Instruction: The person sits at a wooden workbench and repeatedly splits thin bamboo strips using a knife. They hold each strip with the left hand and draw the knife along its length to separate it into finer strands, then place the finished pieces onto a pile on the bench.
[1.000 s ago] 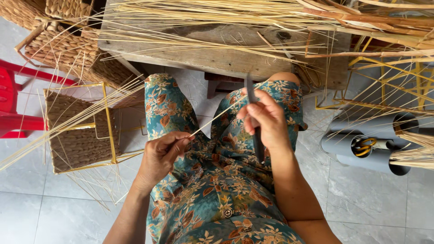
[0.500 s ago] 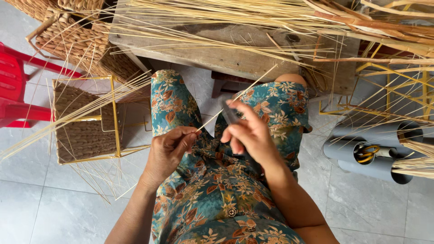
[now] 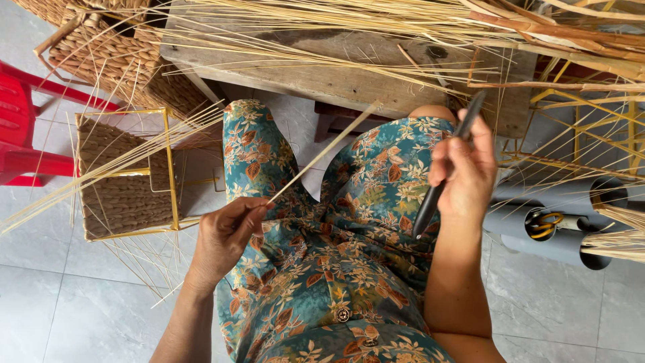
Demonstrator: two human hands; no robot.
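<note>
Now, looking down from the head camera: the left hand (image 3: 225, 235) sits over the lap, fingers pinched shut on the lower end of a thin pale reed strip (image 3: 322, 153). That strip runs up and to the right from the pinch, crossing above the gap between the knees, its far end reaching the edge of the wooden bench (image 3: 322, 70). The right hand (image 3: 463, 171) is raised over the right knee, well apart from the left, closed in a fist around a dark slim tool (image 3: 440, 185); the tool's upper tip pokes out above the knuckles and its lower end slants down toward the lap. Whether it carries a blade I cannot tell. Both hands hover over a teal floral dress (image 3: 322, 282). On the bench lies a loose mass of pale reeds (image 3: 376, 23), spilling over both sides. Left of the knees stands a woven basket in a yellow wire frame (image 3: 124, 178) on the grey tiled floor (image 3: 47, 302), with a larger woven basket (image 3: 107, 54) behind it and a red plastic chair (image 3: 20, 128) at the edge. On the right, grey pipes (image 3: 537, 218) lie on the floor.
</note>
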